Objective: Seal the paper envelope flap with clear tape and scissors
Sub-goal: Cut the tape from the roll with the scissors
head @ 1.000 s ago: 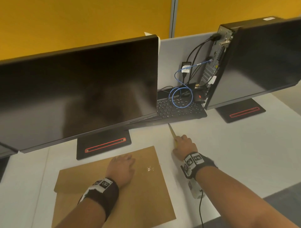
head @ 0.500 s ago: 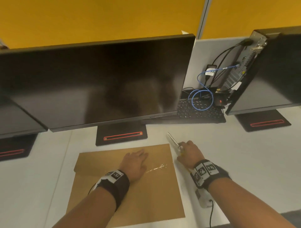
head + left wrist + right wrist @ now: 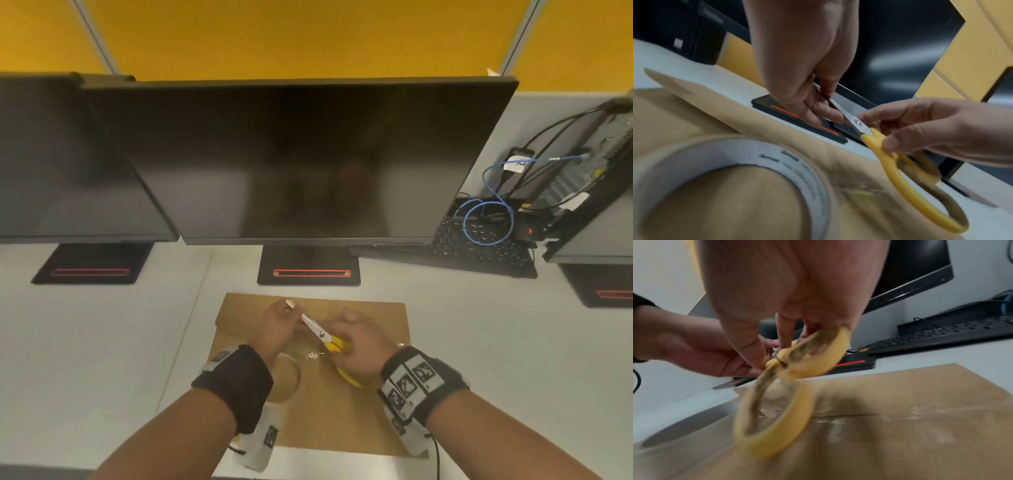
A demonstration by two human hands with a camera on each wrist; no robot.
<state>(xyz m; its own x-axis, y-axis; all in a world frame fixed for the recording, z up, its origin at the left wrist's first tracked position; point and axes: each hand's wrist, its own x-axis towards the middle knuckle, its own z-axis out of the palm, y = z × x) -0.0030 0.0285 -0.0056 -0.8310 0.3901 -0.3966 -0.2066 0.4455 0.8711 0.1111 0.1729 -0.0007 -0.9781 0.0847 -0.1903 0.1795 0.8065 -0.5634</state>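
Both hands lifted | right hand fingers gripping one scissors handles | left hand pinching blades

Small dark print runs round the white inner core of the clear tape roll, too blurred to read.

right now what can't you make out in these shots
- Scissors blade tips: head view, covered by the left hand; open or closed, can't tell.
- Tape roll: head view, partly behind the left wrist; its loose end can't be seen.
- Tape on the envelope: right wrist view, blurred.
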